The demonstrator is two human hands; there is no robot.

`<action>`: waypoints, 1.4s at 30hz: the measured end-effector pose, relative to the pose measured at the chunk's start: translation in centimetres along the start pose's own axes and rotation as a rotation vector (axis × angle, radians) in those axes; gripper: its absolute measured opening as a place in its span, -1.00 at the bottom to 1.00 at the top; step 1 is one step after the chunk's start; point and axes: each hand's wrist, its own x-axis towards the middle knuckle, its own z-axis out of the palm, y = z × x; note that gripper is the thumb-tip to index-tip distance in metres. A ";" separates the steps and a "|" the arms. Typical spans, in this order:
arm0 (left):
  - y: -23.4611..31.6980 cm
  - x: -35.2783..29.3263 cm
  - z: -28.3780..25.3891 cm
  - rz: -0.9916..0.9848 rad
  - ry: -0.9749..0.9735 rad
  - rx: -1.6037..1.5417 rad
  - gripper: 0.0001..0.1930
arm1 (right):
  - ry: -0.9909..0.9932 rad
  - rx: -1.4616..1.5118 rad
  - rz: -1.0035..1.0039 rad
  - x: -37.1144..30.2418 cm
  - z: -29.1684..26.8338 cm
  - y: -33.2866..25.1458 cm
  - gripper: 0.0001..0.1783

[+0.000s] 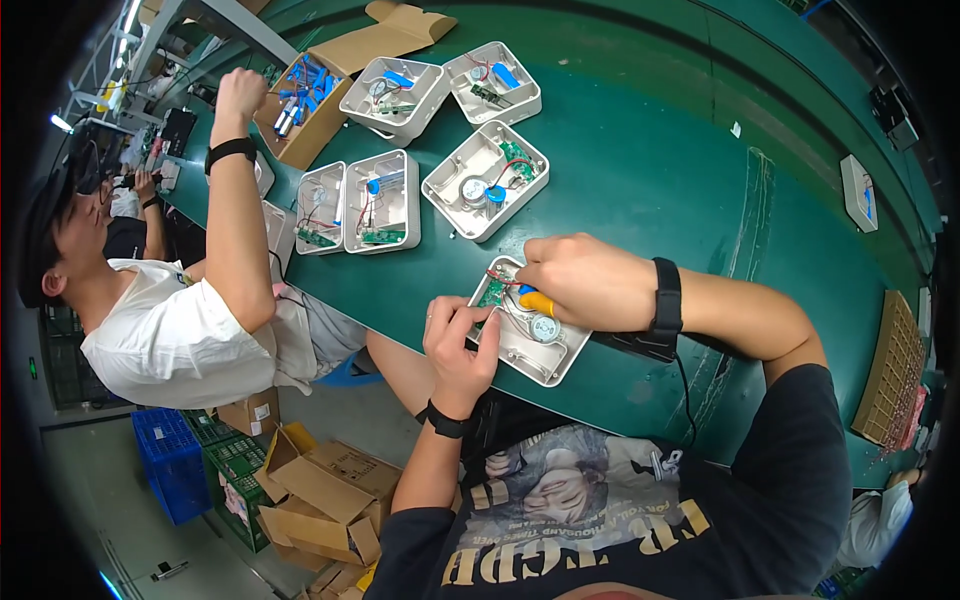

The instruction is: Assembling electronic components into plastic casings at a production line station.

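Just in front of me a white plastic housing lies tilted on the green bench. Inside show a green circuit board, red and dark wires and a round silver disc part. My left hand grips the housing's left edge between thumb and fingers. Over its far right side, my right hand is closed around a tool with a yellow part, its kind mostly hidden by the fingers. A small blue part shows beside those fingertips.
Several similar white housings with boards and wires stand beyond my hands. A cardboard box holds blue cylindrical cells. At left a co-worker's raised fist is near it. A black corded object lies under my right wrist. A brown grid tray sits right.
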 end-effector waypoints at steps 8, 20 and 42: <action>0.2 0.2 -0.3 -0.019 -0.013 -0.001 -0.92 | 0.242 0.147 -0.018 0.3 1.0 0.7 -0.78; 0.5 0.5 -0.3 -0.027 -0.012 -0.033 -0.93 | -0.100 0.261 0.264 -1.3 -2.5 0.9 -0.62; -0.3 7.0 -1.3 0.163 -0.193 0.331 -0.74 | 0.493 -0.046 0.875 -19.0 -12.6 21.5 -0.74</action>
